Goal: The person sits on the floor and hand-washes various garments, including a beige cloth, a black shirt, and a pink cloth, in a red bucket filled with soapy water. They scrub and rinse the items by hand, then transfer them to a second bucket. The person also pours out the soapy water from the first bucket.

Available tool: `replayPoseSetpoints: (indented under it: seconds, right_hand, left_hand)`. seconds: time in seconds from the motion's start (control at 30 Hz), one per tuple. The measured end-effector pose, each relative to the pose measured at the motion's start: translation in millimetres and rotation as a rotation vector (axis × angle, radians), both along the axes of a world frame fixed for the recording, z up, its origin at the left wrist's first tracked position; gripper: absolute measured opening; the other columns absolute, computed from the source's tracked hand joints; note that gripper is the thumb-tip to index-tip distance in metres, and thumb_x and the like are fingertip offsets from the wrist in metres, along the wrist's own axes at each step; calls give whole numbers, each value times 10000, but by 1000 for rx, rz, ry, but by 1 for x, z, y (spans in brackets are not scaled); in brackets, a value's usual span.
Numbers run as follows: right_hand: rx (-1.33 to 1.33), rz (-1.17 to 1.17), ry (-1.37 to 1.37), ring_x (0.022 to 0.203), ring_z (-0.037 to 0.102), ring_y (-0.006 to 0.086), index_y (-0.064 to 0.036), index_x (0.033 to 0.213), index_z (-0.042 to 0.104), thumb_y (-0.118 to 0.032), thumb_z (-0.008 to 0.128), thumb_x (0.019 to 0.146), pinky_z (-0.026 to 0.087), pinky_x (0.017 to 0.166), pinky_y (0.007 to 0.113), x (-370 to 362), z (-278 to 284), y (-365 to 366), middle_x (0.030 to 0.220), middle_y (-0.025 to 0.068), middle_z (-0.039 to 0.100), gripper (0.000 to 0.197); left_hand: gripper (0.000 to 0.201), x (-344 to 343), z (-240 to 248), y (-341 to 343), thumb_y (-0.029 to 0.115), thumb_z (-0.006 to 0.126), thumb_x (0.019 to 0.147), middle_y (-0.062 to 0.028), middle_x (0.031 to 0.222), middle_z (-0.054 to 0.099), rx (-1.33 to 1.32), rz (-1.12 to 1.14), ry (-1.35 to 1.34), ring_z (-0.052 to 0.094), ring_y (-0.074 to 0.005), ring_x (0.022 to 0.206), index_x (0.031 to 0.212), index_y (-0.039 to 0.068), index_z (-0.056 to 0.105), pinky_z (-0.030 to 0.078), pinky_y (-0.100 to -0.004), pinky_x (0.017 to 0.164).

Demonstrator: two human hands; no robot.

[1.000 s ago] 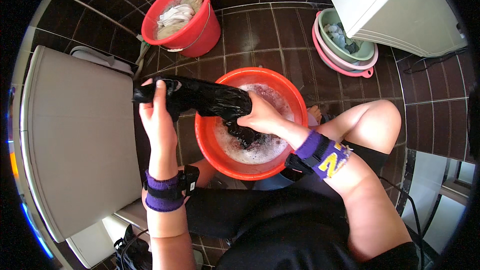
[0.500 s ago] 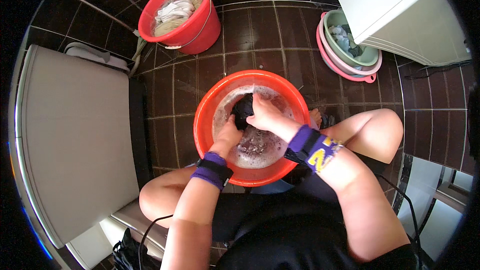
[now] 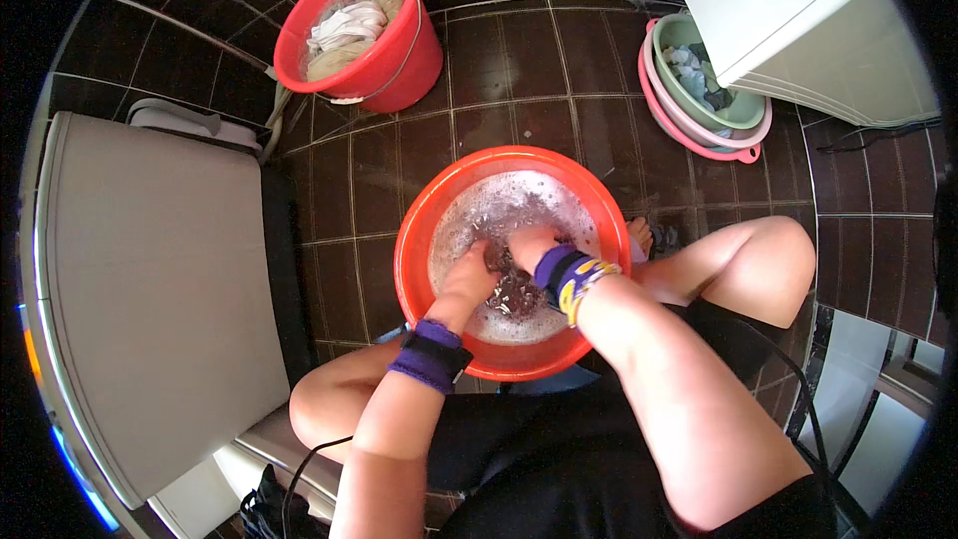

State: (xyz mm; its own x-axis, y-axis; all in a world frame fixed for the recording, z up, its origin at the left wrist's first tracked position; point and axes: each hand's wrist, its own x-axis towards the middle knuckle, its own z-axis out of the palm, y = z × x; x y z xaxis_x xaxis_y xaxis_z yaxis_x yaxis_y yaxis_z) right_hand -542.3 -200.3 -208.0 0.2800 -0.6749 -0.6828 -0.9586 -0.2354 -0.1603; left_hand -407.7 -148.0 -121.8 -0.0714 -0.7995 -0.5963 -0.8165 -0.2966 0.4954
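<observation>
Both my hands are down in the soapy water of an orange-red basin [image 3: 417, 324] between my legs. At the left of the basin's middle, my left hand [image 3: 473, 273] is closed, its fingertips under the surface. Just to its right, my right hand [image 3: 532, 244] dips in almost to the wrist, its fingers hidden by water. The black cloth they hold is nearly all submerged; only dark patches show around the fingers. White foam [image 3: 534, 183] rings the murky water. Purple bands with black straps circle both wrists.
A red bucket [image 3: 409, 70] with beige and white cloths stands at the far left. Stacked green and pink basins [image 3: 753, 115] holding cloths sit far right, beside a white cabinet [image 3: 838, 60]. A large grey-beige box-shaped unit [image 3: 160, 289] stands at the left on dark tiles.
Both hands have gone down into the water, and the black cloth, visible between them before, is now mostly under. My right hand moved nearer to me. The water is stirred and splashing.
</observation>
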Motion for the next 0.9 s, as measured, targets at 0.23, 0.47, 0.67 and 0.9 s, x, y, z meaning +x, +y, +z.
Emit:
replayPoseSetpoints:
  seconds: [0.23, 0.47, 0.67, 0.9]
  right_hand:
    - [187, -146, -875, 1073, 583, 261, -44, 1215, 563, -72, 532, 700, 452, 916, 332, -17, 146, -13, 1155, 164, 606, 516]
    - [492, -402, -1505, 854, 568, 123, -1, 1208, 579, -31, 493, 656, 463, 789, 257, -38, 265, 3, 998, 79, 627, 559]
    - [984, -824, -1847, 1041, 594, 201, 11, 1212, 558, -404, 455, 957, 441, 961, 348, -69, 278, 0, 1148, 132, 623, 497]
    - [639, -670, -1533, 867, 567, 98, -77, 933, 600, -458, 449, 960, 458, 804, 246, -94, 209, -18, 909, 8, 602, 411]
  left_hand:
    - [1182, 21, -5, 33, 92, 845, 602, -146, 1386, 431, -178, 263, 586, 410, -259, 1288, 1477, 45, 53, 348, -342, 1066]
    - [611, 5, 35, 34, 148, 779, 716, -82, 1185, 565, -411, 249, 687, 525, -200, 1110, 1237, 35, 479, 423, -340, 970]
    - [679, 3, 100, 14, 58, 756, 702, -91, 1204, 548, -480, 317, 852, 519, -167, 1119, 1292, 14, 424, 397, -298, 990]
    - [621, 11, 150, 12, -95, 632, 563, -60, 1053, 578, -276, 635, 1259, 564, -185, 1010, 1147, 43, 472, 452, -316, 920]
